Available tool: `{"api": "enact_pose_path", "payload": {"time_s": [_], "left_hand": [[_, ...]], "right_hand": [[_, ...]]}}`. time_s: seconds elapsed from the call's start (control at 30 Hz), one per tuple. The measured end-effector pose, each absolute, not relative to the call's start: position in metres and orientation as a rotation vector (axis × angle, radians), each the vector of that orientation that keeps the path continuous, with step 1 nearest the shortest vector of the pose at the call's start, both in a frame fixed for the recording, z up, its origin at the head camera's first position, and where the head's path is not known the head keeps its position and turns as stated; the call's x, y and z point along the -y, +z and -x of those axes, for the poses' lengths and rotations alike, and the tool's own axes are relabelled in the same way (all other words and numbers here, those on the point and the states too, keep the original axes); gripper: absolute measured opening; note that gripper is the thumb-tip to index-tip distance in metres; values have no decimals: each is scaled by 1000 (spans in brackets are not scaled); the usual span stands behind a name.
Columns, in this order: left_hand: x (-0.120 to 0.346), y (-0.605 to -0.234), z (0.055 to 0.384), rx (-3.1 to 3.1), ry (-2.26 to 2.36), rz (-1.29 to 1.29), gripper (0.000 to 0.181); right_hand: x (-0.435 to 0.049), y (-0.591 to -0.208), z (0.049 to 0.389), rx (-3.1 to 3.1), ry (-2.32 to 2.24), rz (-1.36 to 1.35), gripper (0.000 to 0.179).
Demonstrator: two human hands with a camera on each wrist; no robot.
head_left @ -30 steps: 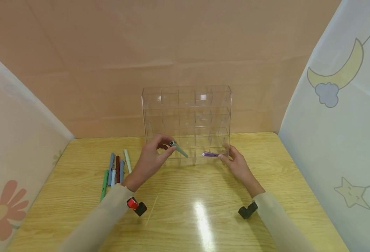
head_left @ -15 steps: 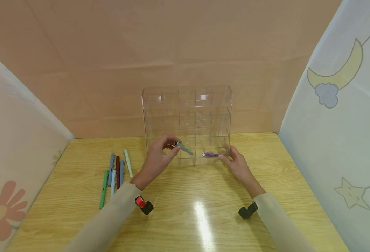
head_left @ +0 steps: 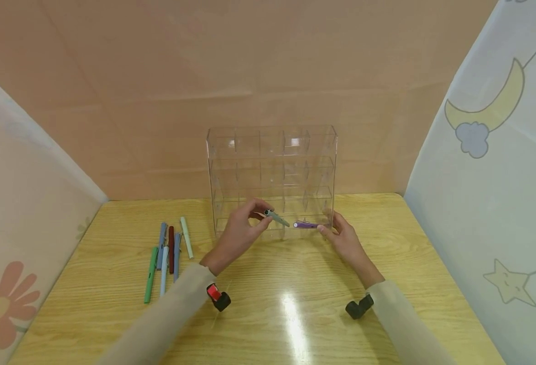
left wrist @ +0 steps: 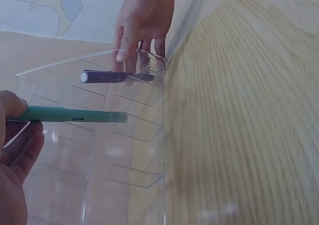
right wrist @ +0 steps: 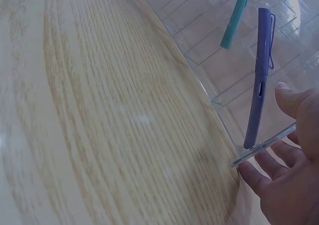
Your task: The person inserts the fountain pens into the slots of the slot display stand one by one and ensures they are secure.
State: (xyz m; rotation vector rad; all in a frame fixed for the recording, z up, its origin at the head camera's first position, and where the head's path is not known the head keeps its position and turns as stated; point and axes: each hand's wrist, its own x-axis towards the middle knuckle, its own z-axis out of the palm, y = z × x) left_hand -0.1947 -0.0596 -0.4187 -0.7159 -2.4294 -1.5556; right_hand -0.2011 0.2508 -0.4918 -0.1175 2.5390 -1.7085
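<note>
My left hand [head_left: 239, 230] pinches a grey-green capped pen [head_left: 278, 218] between thumb and fingers, in front of the lower rows of a clear acrylic rack [head_left: 334, 157]. The pen slants, its free end pointing right toward a purple pen [head_left: 305, 225]. That purple pen, with clip and small barrel window, lies lengthwise in the rack's bottom row at the right. My right hand [head_left: 346, 242] grips the rack's lower right side; in the right wrist view the side panel runs between its thumb [right wrist: 286, 98] and fingers. The fingers behind the panel are partly hidden in the head view.
Left on the wooden table [head_left: 268, 314] lie several pens: a green pen [head_left: 150, 274], a dark red pen [head_left: 171, 248], a pale green pen [head_left: 186, 238] and blue ones. Behind the rack stands a peach backdrop [head_left: 268, 61]; printed white sheets [head_left: 491, 203] flank the table.
My left hand has moved right along the rack with the grey-green pen, bringing its tip close to the purple pen in the head view. The right hand has stayed on the rack's side.
</note>
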Motion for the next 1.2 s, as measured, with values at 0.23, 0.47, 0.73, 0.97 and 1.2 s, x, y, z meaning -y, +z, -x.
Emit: {"api": "enact_pose_path", "payload": {"time_s": [0.23,0.47,0.73,0.97,1.2], "left_hand": [[51,-430,199,2474,-1496,780,21],[46,-436,199,2530,-1446,807,21],[40,-438,201,2613,-1423,794,22],[37,-441,204,2636,-1393,791,22],[40,-444,204,2657,-1343,783,20]], "right_hand": [[-250,-493,201,-2522,-1736,125,68],[-249,-494,202,-2515,-1739,114,70],[-250,-495,200,-2535,-1727,126,68],[-251,-496,201,-2505,-1757,125,70],[-251,-494,202,-2509,-1761,128,70]]}}
